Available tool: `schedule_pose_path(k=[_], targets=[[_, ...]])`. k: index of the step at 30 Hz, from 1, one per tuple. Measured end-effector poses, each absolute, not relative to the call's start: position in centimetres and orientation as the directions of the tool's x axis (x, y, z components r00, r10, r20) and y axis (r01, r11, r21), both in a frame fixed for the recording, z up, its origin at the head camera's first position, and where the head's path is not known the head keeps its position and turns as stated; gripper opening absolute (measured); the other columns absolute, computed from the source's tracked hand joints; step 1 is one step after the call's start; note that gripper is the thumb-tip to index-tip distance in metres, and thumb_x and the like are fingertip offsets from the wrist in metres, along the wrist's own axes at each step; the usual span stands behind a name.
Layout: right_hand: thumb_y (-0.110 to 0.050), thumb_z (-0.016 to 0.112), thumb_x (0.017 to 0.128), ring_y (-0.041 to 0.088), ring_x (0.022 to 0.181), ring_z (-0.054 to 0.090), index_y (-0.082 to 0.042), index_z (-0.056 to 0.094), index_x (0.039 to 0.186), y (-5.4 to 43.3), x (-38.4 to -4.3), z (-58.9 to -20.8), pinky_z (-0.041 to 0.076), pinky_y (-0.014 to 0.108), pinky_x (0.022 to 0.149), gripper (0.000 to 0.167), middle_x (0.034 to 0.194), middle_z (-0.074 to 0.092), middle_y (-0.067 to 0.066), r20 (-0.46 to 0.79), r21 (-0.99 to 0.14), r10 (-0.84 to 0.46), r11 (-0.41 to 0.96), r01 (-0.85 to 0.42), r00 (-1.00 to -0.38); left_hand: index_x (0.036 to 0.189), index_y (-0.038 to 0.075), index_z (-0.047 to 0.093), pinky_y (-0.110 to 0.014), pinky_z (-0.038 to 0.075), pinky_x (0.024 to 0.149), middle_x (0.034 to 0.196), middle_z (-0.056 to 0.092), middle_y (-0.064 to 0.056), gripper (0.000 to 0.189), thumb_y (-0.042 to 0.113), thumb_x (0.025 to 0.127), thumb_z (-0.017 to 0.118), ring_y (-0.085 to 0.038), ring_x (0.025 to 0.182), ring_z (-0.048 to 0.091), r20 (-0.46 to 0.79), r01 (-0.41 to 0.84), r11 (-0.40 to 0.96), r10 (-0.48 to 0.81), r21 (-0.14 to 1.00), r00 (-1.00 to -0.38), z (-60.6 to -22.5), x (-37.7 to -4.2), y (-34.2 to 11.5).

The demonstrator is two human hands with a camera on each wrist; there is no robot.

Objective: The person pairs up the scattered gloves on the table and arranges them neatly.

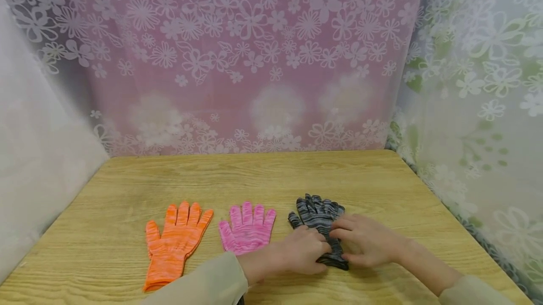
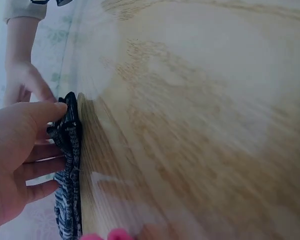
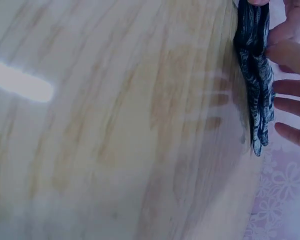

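Observation:
A dark grey and black striped knit glove [image 1: 320, 218] lies flat on the right part of the table, its fingers toward the far side. My left hand [image 1: 303, 251] touches its left side, thumb at the cuff; the left wrist view shows the thumb and several extended fingers against the knit [image 2: 67, 175]. From the right, my right hand [image 1: 366, 239] reaches over the same glove, with its fingertips on the right side. In the right wrist view, the fingers of this hand [image 3: 292, 107] are fairly straight beside the dark glove [image 3: 257, 75].
Left of the dark glove lies a pink glove [image 1: 248, 229], its lower part hidden by my left forearm. An orange glove [image 1: 171, 243] lies farther left. All rest on a wood-grain table [image 1: 254, 173], with flowered curtains [image 1: 263, 60] behind and at the sides.

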State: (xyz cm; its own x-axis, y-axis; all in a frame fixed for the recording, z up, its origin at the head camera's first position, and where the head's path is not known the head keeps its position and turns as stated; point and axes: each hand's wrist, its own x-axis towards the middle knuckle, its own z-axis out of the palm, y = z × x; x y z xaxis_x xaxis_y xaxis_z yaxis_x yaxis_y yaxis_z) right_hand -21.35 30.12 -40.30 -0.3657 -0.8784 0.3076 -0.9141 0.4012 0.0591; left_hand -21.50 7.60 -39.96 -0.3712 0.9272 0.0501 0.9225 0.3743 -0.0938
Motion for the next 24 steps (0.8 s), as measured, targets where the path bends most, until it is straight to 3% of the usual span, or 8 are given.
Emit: schedule_pose_path(k=[7, 16, 24], targets=[[-0.030, 0.070, 0.080, 0.012, 0.088, 0.053, -0.018, 0.063, 0.100, 30.3, -21.2, -41.0, 0.047, 0.030, 0.072, 0.024, 0.104, 0.055, -0.001, 0.275, 0.059, -0.886, 0.404, -0.913, -0.374, 0.107, 0.026, 0.067, -0.021, 0.035, 0.071, 0.098, 0.061, 0.013, 0.036, 0.051, 0.081, 0.064, -0.002, 0.088, 0.053, 0.072, 0.924, 0.372, 0.928, -0.089, -0.366, -39.8, -22.0, 5.9], [-0.028, 0.071, 0.080, 0.010, 0.086, 0.053, -0.020, 0.063, 0.096, 30.2, -21.2, -41.1, 0.047, 0.028, 0.071, 0.020, 0.103, 0.055, -0.002, 0.264, 0.065, -0.886, 0.410, -0.910, -0.381, 0.102, 0.031, 0.069, -0.019, 0.028, 0.067, 0.094, 0.060, 0.018, 0.027, 0.049, 0.082, 0.064, 0.000, 0.084, 0.051, 0.076, 0.952, 0.246, 0.969, -0.184, -0.236, -40.0, -22.9, 5.4], [-0.013, 0.070, 0.074, 0.008, 0.081, 0.049, -0.022, 0.064, 0.084, 29.7, -21.5, -41.5, 0.041, 0.020, 0.068, 0.015, 0.097, 0.054, -0.003, 0.341, 0.054, -0.897, 0.319, -0.946, -0.283, 0.096, 0.032, 0.071, -0.020, 0.025, 0.060, 0.087, 0.059, 0.016, 0.013, 0.028, 0.085, 0.064, -0.001, 0.080, 0.053, 0.047, 0.948, 0.176, 0.984, -0.265, -0.170, -40.0, -23.6, 6.0]])
